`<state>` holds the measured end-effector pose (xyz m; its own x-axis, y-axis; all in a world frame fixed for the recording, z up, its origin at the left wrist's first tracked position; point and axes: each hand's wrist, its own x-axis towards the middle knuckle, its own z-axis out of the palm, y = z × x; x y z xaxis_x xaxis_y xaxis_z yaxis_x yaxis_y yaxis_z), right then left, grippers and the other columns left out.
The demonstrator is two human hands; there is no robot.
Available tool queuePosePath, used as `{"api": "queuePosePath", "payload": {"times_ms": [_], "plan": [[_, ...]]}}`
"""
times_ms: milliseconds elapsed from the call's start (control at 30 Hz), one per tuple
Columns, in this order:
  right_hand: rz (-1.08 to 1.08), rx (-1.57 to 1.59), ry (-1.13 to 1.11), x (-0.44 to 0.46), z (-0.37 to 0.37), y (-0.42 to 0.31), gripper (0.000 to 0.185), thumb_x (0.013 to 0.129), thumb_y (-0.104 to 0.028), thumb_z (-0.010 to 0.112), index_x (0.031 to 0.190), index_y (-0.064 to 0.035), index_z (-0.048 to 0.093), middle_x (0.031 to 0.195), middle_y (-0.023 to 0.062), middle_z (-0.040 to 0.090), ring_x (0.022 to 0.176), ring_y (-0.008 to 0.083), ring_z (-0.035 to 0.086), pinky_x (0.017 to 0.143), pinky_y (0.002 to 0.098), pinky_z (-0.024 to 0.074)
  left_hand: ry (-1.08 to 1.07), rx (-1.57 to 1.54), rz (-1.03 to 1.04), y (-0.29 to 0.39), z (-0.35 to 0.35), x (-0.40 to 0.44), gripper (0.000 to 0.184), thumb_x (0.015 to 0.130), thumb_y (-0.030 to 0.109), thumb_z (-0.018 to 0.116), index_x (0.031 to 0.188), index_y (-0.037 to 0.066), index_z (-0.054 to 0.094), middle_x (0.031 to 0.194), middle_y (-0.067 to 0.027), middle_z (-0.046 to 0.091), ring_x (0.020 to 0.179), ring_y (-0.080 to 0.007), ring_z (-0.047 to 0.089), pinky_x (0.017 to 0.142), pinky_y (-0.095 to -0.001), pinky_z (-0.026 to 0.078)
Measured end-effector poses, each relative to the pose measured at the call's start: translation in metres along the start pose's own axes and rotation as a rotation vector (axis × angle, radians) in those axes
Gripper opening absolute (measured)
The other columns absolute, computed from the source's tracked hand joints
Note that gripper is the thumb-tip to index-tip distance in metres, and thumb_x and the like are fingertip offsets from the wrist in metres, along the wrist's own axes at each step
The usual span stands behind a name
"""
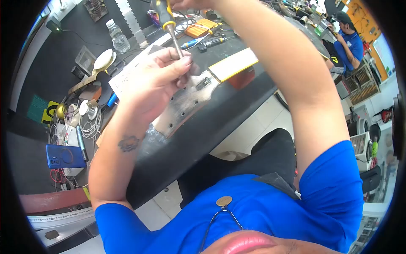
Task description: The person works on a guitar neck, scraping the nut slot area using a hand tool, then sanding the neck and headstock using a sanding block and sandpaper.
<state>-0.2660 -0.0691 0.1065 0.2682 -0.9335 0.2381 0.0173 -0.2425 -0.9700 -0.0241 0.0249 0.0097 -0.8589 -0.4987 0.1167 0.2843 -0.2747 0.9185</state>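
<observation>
Slanting down from the top edge is a screwdriver (164,16) with a yellow and black handle. My left hand (156,78) pinches its metal shaft low down, thumb against fingers; the tip is hidden there. My right hand (192,4), partly cut off by the top edge, is closed at the upper handle. Under my left hand lies a pale guitar headstock (192,101) with several holes and a slot near the nut end. White covering with a yellow edge lies along the guitar neck (232,65). Clear plastic (155,137) shows by the headstock's near end.
The dark bench (182,148) holds a water bottle (118,37), a blue phone (64,156), coiled cable (89,120), a white sheet (120,84), and pens (211,43) beside an orange-brown object (201,28). A co-worker (351,44) in blue sits at the far right.
</observation>
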Motion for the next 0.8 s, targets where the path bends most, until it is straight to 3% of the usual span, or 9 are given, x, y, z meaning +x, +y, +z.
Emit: {"api": "queuePosePath", "payload": {"times_ms": [33,67,100,167,267,367,400,767,800], "plan": [[0.109,-0.042,-0.037,0.012,-0.001,0.020,0.008,0.098,-0.006,0.069,0.104,-0.0009,0.067,0.087,0.0111,0.069,0.078,0.0188,0.067,0.068,0.0325,0.0556,0.046,-0.006,-0.027,-0.003,0.001,0.006,0.018,0.103,0.012,0.071,0.119,0.005,0.068,0.104,-0.0034,0.072,0.091,-0.0093,0.066,0.082,-0.0252,0.051],[0.176,-0.006,0.097,0.016,0.013,0.035,0.004,0.099,-0.006,0.066,0.097,-0.0032,0.068,0.079,0.0091,0.065,0.066,0.0169,0.062,0.060,0.0287,0.0528,0.091,-0.015,-0.053,-0.006,0.003,0.012,0.017,0.102,0.013,0.071,0.118,0.005,0.068,0.103,-0.0034,0.072,0.091,-0.0095,0.066,0.082,-0.0254,0.052],[0.278,0.082,-0.220,0.042,-0.018,0.057,0.005,0.098,-0.005,0.066,0.093,-0.0032,0.068,0.072,0.0076,0.061,0.058,0.0173,0.057,0.055,0.0287,0.0501,0.137,-0.025,-0.079,-0.008,0.004,0.018,0.016,0.102,0.014,0.071,0.116,0.006,0.068,0.103,-0.0034,0.072,0.090,-0.0098,0.067,0.082,-0.0256,0.053],[0.136,0.043,-0.073,0.053,-0.011,0.089,0.009,0.098,-0.004,0.065,0.090,-0.0011,0.068,0.073,0.0091,0.063,0.057,0.0202,0.060,0.054,0.0304,0.0494,0.156,-0.010,-0.062,-0.013,0.000,0.028,0.014,0.101,0.010,0.070,0.113,0.004,0.067,0.102,-0.0050,0.072,0.087,-0.0114,0.068,0.082,-0.0275,0.056],[0.099,0.244,0.071,0.045,0.004,0.111,0.011,0.097,-0.003,0.063,0.089,0.0016,0.069,0.075,0.0108,0.065,0.060,0.0231,0.064,0.056,0.0330,0.0514,0.172,-0.005,-0.034,-0.020,-0.008,0.033,0.017,0.100,0.007,0.069,0.115,0.001,0.066,0.102,-0.0066,0.072,0.087,-0.0126,0.068,0.082,-0.0279,0.056],[0.046,0.181,0.024,0.039,0.007,0.113,0.010,0.096,-0.001,0.062,0.091,0.0032,0.070,0.077,0.0123,0.066,0.066,0.0241,0.068,0.060,0.0351,0.0555,0.251,0.025,-0.040,-0.030,-0.010,0.032,0.024,0.097,0.007,0.071,0.119,-0.003,0.065,0.103,-0.0089,0.071,0.090,-0.0143,0.068,0.084,-0.0274,0.055],[0.040,0.220,0.150,0.036,0.008,0.119,0.010,0.093,-0.001,0.062,0.089,0.0030,0.070,0.076,0.0117,0.066,0.066,0.0242,0.068,0.063,0.0356,0.0577,0.251,0.027,-0.050,-0.034,-0.011,0.033,0.026,0.097,0.007,0.071,0.120,-0.003,0.064,0.103,-0.0095,0.071,0.090,-0.0147,0.067,0.085,-0.0277,0.055],[0.036,0.234,0.089,0.033,0.014,0.103,0.012,0.092,-0.002,0.063,0.085,0.0026,0.071,0.073,0.0137,0.068,0.062,0.0286,0.071,0.057,0.0425,0.0602,0.284,0.047,-0.048,-0.027,-0.008,0.032,0.034,0.097,0.006,0.070,0.128,-0.005,0.061,0.106,-0.0119,0.071,0.093,-0.0160,0.066,0.087,-0.0307,0.055],[0.031,0.271,0.144,0.032,0.020,0.103,0.013,0.092,-0.002,0.064,0.081,0.0012,0.070,0.069,0.0100,0.063,0.055,0.0217,0.063,0.050,0.0364,0.0520,0.288,0.048,-0.043,-0.027,-0.008,0.033,0.034,0.098,0.006,0.070,0.128,-0.005,0.061,0.106,-0.0118,0.071,0.093,-0.0159,0.066,0.087,-0.0306,0.055]]}}
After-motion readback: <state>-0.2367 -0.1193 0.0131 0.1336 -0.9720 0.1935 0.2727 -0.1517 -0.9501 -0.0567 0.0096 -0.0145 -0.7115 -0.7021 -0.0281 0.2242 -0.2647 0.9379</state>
